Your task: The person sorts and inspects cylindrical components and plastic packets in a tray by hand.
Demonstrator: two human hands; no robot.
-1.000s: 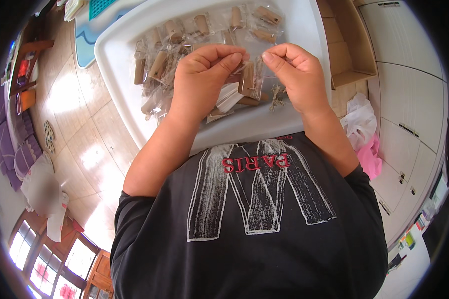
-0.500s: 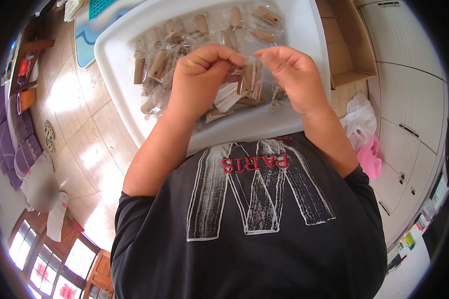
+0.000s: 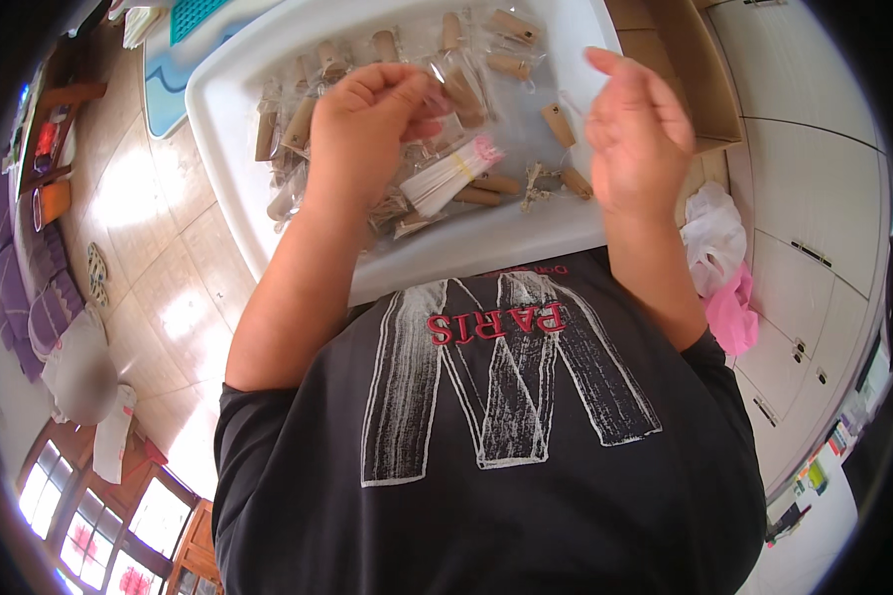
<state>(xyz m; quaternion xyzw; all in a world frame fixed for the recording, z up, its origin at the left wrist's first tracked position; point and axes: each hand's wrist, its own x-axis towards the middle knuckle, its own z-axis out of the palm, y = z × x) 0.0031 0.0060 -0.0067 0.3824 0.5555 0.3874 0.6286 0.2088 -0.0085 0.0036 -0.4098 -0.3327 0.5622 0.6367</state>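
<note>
My left hand (image 3: 367, 124) is closed in a pinch on the edge of a clear plastic bag with a brown tube (image 3: 463, 91) inside. The bag hangs over the tray, to the right of my fingertips. Apart from it, my right hand (image 3: 643, 134) is raised over the tray's right rim. One of its fingers stretches out and the others curl loosely; I see nothing in them. Below the left hand lies a bundle of white strips with pink ends (image 3: 446, 178). Loose brown tubes (image 3: 558, 125) and a small tangle of pale string (image 3: 536, 186) lie beside it.
The white tray (image 3: 218, 169) holds several bagged brown tubes (image 3: 298, 124) on its left and far sides. A cardboard box (image 3: 700, 69) stands right of it. White and pink plastic bags (image 3: 719, 238) lie by the cabinets (image 3: 814, 188). A blue-patterned board (image 3: 174, 74) is at far left.
My hands have moved apart, the right one outward to the right, the left one slightly left with the bagged tube. The pink-ended strips and loose tubes now show more.
</note>
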